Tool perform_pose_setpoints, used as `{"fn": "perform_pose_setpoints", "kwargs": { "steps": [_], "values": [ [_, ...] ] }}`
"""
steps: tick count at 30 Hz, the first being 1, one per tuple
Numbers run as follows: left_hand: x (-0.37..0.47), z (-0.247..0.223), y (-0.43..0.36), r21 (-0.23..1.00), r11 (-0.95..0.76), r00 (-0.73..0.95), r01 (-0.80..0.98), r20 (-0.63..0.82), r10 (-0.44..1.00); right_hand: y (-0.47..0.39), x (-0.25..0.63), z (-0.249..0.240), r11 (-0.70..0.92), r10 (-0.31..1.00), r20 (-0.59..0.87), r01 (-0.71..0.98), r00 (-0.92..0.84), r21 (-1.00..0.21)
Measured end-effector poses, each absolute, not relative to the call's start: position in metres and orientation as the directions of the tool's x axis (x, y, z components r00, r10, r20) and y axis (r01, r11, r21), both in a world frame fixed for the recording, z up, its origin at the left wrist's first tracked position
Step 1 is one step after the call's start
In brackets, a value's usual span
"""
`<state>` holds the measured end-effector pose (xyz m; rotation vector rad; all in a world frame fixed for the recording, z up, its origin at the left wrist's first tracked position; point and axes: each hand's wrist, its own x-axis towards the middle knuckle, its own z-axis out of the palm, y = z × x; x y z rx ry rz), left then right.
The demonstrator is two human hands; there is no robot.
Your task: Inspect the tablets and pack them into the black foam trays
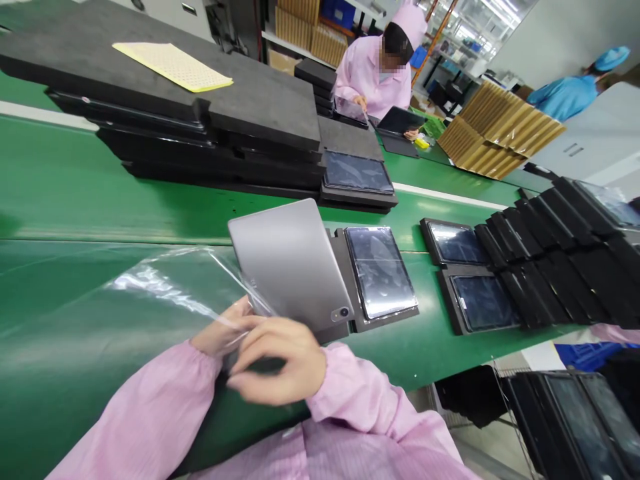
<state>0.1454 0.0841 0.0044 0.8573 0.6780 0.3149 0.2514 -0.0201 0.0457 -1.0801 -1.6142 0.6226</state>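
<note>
A silver-grey tablet (pixel 290 260) is tilted up with its back and corner camera toward me. My left hand (pixel 225 330) grips its lower left edge. A large clear plastic film (pixel 165 287) spreads left from the tablet's edge, passing over my left fingers. My right hand (pixel 283 360), slightly blurred, is in front of the tablet's lower edge, beside my left hand. Its thumb and forefinger curl into a ring with their tips close together; what they pinch, if anything, cannot be made out. Just right of the tablet, another tablet (pixel 383 270) lies screen up in a black foam tray (pixel 345 257).
Black foam trays (pixel 270 100) with tablets are stacked at the back left, a yellow-edged label sheet (pixel 173 65) on top. More tray stacks (pixel 555 247) stand right on the green bench (pixel 100 200). Across it, a person in pink (pixel 375 67) handles a tablet near cardboard dividers (pixel 500 130).
</note>
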Motion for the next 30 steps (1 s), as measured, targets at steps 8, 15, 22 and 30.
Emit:
{"fn": "perform_pose_setpoints", "kwargs": {
  "steps": [8,15,22,30],
  "values": [
    [0.145,0.004,0.088,0.776,0.627,0.759,0.064,-0.446,0.474,-0.045,0.362,0.068,0.027,0.735,0.051,0.045,0.676,-0.999],
    [0.142,0.004,0.09,0.786,0.608,0.798,0.109,-0.434,0.419,-0.047,0.36,0.037,-0.174,0.842,-0.212,-0.123,0.496,-0.977],
    [0.149,0.011,0.085,0.76,0.644,0.848,0.094,-0.4,0.348,-0.051,0.363,0.067,-0.221,0.876,-0.22,-0.047,0.428,-0.974],
    [0.146,0.002,0.086,0.705,0.709,0.839,-0.001,-0.385,0.384,-0.056,0.359,0.142,-0.466,0.822,-0.101,0.56,0.561,-0.685]
  ]
}}
